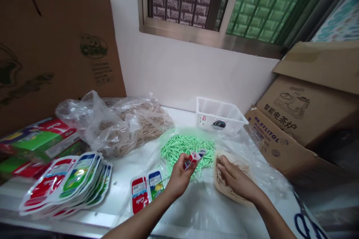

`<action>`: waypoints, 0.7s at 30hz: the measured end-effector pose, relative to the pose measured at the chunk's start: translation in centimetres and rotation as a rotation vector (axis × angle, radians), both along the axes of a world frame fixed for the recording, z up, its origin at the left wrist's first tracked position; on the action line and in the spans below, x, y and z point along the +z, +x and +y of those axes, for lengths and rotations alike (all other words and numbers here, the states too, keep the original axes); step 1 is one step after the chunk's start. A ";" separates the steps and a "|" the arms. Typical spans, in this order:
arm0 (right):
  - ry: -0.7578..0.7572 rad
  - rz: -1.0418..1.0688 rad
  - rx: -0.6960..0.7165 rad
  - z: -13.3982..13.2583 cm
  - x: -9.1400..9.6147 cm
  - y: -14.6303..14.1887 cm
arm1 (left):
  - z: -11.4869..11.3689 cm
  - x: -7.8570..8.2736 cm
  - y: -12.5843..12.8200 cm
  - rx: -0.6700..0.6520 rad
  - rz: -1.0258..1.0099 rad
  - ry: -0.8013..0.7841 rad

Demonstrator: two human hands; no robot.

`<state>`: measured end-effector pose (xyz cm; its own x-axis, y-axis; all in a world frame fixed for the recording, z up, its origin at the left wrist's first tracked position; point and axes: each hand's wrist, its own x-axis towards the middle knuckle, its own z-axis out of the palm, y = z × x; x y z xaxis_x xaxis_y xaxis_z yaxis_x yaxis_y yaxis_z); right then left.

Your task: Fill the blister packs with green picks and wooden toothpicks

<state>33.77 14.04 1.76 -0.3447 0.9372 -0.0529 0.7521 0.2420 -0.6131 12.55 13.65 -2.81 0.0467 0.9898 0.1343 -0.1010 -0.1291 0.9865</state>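
My left hand [181,174] is closed on a small red, white and blue printed packet [195,157], held above a heap of light green sticks [182,147]. Over a pale tub [218,187] of thin brown sticks [242,167] is my right hand [234,177]. Its fingers curl together at the tub's left side, and what they hold, if anything, is hidden. Below and left of my left hand lie a red cola packet [139,194] and a green and blue packet [156,185], side by side on clear plastic.
At left stands a fanned stack of red and green packets [67,185], with printed boxes [42,138] behind. A clear bag [126,123] holds brown sticks. A white basket [218,115] sits by the wall. Cardboard boxes [294,108] border the right, a large carton [61,37] the left.
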 end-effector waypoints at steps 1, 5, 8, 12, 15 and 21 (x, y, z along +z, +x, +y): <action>0.021 -0.037 0.074 -0.2 1.3 -0.7 | -0.2 0.2 -0.2 -0.011 0.034 0.012; 0.117 -0.290 0.236 -0.7 5.2 -2.9 | -0.9 0.7 -0.7 -0.055 0.141 0.077; 0.148 -0.489 0.291 -0.4 6.2 -3.9 | -1.3 0.9 -0.9 -0.080 0.223 0.142; 0.142 -0.648 0.360 -0.1 6.3 -5.1 | -1.5 1.1 -1.6 -0.113 0.344 0.237; 0.134 -0.789 0.373 -0.3 6.3 -6.4 | -1.6 1.1 -2.1 -0.149 0.491 0.341; 0.160 -0.858 0.395 -1.2 7.4 -7.7 | -1.7 1.2 -2.6 -0.180 0.616 0.364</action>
<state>26.12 12.83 9.18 -0.5407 0.7795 -0.3164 0.7756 0.6075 0.1713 9.98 11.93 -1.56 0.3771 0.8574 0.3502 0.4073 -0.4931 0.7687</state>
